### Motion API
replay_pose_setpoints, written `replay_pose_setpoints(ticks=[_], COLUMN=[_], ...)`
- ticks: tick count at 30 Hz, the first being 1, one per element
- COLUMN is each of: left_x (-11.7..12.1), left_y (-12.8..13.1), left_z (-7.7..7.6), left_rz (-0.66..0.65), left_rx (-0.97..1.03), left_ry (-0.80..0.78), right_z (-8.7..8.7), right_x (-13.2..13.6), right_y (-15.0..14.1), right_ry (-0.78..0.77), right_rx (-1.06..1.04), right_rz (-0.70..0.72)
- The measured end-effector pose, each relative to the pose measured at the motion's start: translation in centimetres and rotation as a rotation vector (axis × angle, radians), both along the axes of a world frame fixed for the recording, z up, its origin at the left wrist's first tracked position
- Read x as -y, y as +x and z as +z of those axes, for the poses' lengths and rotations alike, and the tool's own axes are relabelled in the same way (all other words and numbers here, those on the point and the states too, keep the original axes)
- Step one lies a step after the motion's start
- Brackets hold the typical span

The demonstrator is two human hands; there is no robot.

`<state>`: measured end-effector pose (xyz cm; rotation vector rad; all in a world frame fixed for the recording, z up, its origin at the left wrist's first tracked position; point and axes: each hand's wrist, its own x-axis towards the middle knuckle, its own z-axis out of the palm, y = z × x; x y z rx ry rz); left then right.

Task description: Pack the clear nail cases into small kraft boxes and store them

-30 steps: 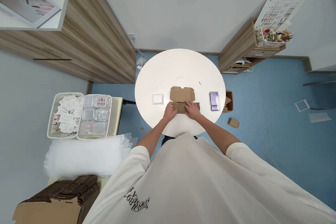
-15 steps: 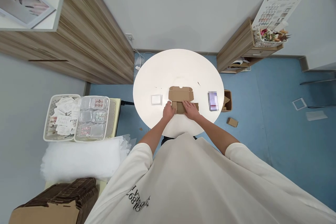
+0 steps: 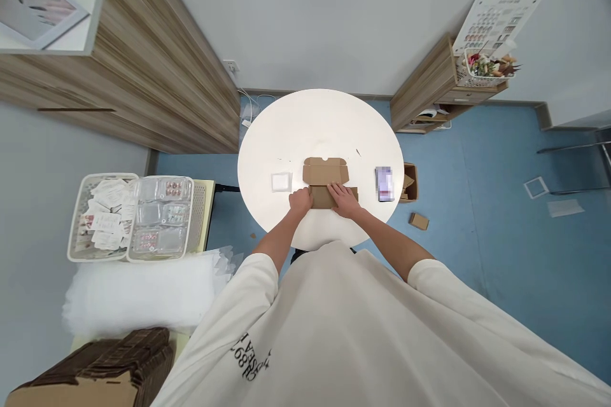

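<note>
Brown cardboard box [image 3: 326, 174], unfolded on white counter [image 3: 317, 130] | left hand [image 3: 300, 200] curled at edge, likely bracing, pinch unclear | right hand [image 3: 345, 201] flat, grasping nothing, likely steadying panel

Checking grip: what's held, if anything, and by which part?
Partly folded brown cardboard box: left hand at its left edge, right hand on its near panel's right side.

Matt brown cardboard box [image 3: 326, 173] on a smooth white table [image 3: 319, 124].

White shirt [image 3: 344, 324]: "89" and "OSEA" legible, rest lost in folds. Poster [image 3: 499, 20]: print too small.
</note>
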<state>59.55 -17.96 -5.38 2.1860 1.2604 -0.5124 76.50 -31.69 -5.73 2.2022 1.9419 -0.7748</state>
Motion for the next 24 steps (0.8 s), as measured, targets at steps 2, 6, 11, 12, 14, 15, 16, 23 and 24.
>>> replay_pose_setpoints(ticks=[2,6,11,12,14,15,16,23,24], left_x=[0.1,0.4,0.4,0.5,0.8,1.0,1.2,1.9,1.9], left_y=[0.1,0.5,0.3,0.1,-0.4,-0.6,-0.8,-0.9,-0.8], left_z=[0.2,0.4,0.7,0.8,1.0,1.1,1.1,0.7,0.6], left_rz=[-0.032,-0.06,-0.046,-0.041,-0.038,-0.048,-0.07,-0.271,-0.273], left_rx=[-0.017,-0.027,-0.031,-0.016,0.046,0.088,0.131,0.158,0.154], left_ry=[0.026,0.054,0.036,0.033,0.04,0.048,0.06,0.098,0.095], right_z=[0.2,0.4,0.4,0.4,0.4,0.4,0.4,0.3,0.2], right_x=[0.0,-0.2,-0.2,-0.2,-0.1,-0.1,-0.1,0.1,0.1], right_y=[0.0,-0.1,-0.2,-0.2,-0.2,-0.2,-0.2,-0.3,-0.4], right_ry=[-0.008,-0.011,-0.009,-0.007,-0.004,-0.002,0.0,0.019,0.018], right_rx=[0.0,0.006,0.006,0.005,0.001,-0.001,-0.002,0.003,0.001], right_rz=[0.0,0.0,-0.005,-0.008,-0.014,-0.016,-0.017,-0.023,-0.026])
